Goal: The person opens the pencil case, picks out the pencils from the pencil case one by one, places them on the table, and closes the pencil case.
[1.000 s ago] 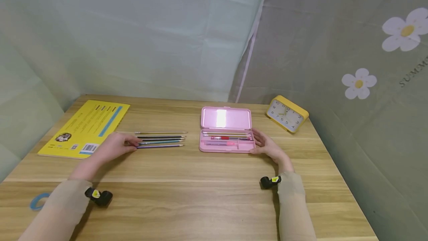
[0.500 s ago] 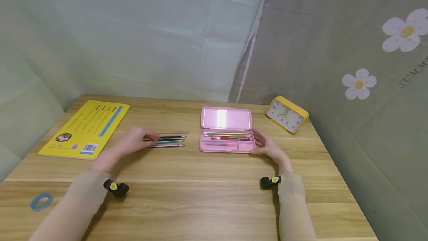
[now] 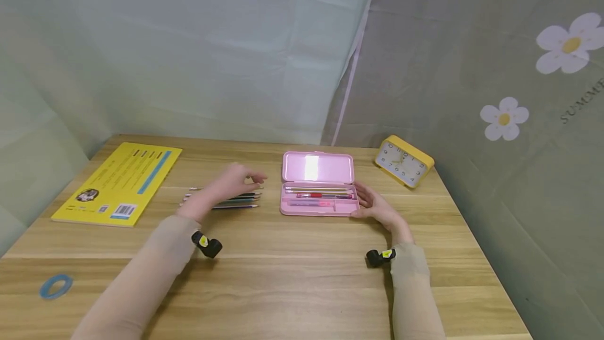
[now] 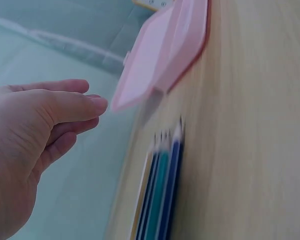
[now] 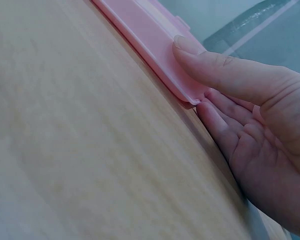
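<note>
- We saw a left hand (image 3: 231,182) over loose pencils (image 4: 158,192) on the bench (image 3: 302,272), fingers relaxed, its grip holding nothing.
- We saw a right hand (image 3: 377,210) holding the right end of an open pink pencil case (image 3: 346,207).
- The pencils lay left of it, tips toward it.
- We judged that a low left wrist could roll the pencils, and a slack right grip could let the case slide.

The pencil case (image 3: 330,167) is pink, the pencils (image 4: 158,190) teal, navy and, through blur, perhaps gold, the book (image 3: 120,182) yellow with a blue stripe (image 3: 153,172), the clock (image 3: 403,161) yellow-framed, the worktop (image 3: 302,266) wood-grained tan, the curtain (image 3: 448,67) grey with white, yellow-centred flowers (image 3: 504,119).
</note>
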Demonstrator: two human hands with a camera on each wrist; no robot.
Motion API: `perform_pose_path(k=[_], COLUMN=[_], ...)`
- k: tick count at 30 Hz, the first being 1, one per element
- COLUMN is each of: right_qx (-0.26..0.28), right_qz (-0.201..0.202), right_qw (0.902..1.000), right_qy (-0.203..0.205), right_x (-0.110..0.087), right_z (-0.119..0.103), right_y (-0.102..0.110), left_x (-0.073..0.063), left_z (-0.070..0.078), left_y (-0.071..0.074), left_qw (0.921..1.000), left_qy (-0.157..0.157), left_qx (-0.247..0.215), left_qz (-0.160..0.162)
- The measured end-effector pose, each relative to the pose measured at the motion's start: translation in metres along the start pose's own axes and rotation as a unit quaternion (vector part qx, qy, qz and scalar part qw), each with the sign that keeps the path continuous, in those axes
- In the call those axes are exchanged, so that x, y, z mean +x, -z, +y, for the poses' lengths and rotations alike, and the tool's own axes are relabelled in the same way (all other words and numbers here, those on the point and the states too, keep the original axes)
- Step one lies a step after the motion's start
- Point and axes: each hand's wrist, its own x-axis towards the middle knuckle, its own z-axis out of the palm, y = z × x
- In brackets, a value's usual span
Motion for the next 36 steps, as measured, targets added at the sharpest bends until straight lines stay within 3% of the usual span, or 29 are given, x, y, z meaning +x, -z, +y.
perform_pose_path(k=[6, 17, 23, 36], right_qx=[0.004, 0.013, 0.026, 0.036], right_qz=[-0.007, -0.007, -0.006, -0.009], right_qw=[1.0000, 0.9999, 0.9996, 0.9993], right_qy=[0.003, 0.003, 0.002, 0.004], right_x=[0.000, -0.002, 0.000, 0.001], right_z=[0.000, 0.000, 0.000, 0.000], right_y=[0.001, 0.000, 0.000, -0.001], left_x=[0.024, 0.052, 0.059, 0.063], left_z=[0.017, 0.034, 0.034, 0.027], left_y=[-0.012, -0.035, -0.043, -0.061], left_qw=[0.9997, 0.9961, 0.9948, 0.9944], left_qy=[-0.018, 0.022, 0.031, 0.018], left_qx=[-0.015, -0.037, -0.057, -0.067], left_qz=[-0.011, -0.076, -0.079, -0.080])
